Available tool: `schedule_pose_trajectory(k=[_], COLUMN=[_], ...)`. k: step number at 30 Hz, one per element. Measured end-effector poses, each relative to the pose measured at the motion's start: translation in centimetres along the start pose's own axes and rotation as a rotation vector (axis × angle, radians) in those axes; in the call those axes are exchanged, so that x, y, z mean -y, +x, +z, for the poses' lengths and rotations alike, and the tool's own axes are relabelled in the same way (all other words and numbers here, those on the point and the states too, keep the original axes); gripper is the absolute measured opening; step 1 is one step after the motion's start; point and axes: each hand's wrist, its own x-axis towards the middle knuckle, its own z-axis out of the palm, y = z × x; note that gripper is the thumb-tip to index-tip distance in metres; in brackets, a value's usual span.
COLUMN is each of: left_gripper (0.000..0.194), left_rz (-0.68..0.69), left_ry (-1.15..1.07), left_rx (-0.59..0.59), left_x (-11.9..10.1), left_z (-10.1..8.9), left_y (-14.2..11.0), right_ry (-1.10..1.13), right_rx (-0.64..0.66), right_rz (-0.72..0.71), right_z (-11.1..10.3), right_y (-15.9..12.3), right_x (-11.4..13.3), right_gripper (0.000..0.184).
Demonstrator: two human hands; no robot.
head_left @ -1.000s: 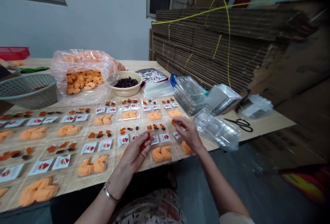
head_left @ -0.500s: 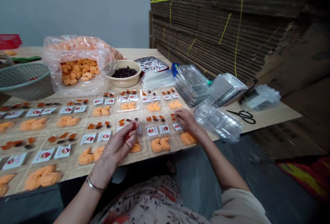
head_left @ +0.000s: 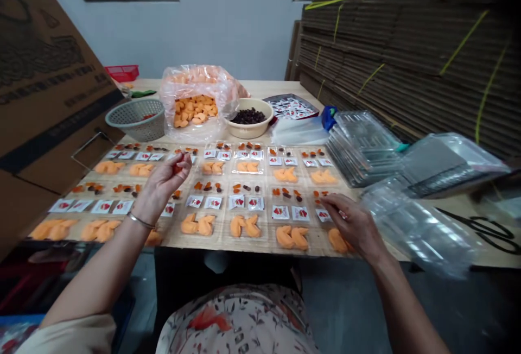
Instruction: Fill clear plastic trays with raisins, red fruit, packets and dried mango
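My left hand [head_left: 163,183] is raised over the left-middle rows of clear trays [head_left: 244,202], fingers curled in a pinch on small reddish dried fruit pieces [head_left: 178,168]. My right hand [head_left: 354,223] rests low at the near right corner of the tray layout, fingers bent down onto a tray next to a white-and-red sachet [head_left: 323,214] and an orange dried fruit slice [head_left: 337,240]. Whether it holds anything is hidden. Each tray holds orange slices, sachets and dark and red pieces.
At the back stand a plastic bag of orange slices [head_left: 195,107], a cream bowl of dark raisins [head_left: 249,118], a grey basket [head_left: 136,119] and a tray of sachets [head_left: 291,107]. Stacks of empty clear trays [head_left: 366,145] and scissors [head_left: 484,229] lie right. Cardboard stacks stand right and left.
My left hand has moved up and to the left across the trays with the red pieces. My right hand stays at the near right tray. The view has swung left.
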Motion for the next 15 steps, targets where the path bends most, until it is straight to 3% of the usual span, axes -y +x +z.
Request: schedule_pose_trajectory(k=[4,10,12,15], left_gripper=[0.019,0.02,0.019,0.018], left_rz=[0.002,-0.069,-0.096,-0.098], left_ry=[0.024,0.121,0.132,0.116], left_rx=[0.008,0.06,0.088,0.103], left_x=[-1.6,-0.5,-0.1,-0.5], left_z=[0.1,-0.3,-1.0,-2.1], left_y=[0.6,0.9,1.1,1.7], right_ry=[0.008,0.009,0.059,0.091], right_rx=[-0.014,0.065,0.114,0.155], right_rz=[-0.211,-0.59,-0.622,-0.636], right_z=[-2.4,-8.2,-8.3,-6.0], right_y=[4.0,11.7,12.7,12.3], right_x=[3.8,13.5,15.0,14.7], right_gripper=[0.023,0.026,0.024,0.021])
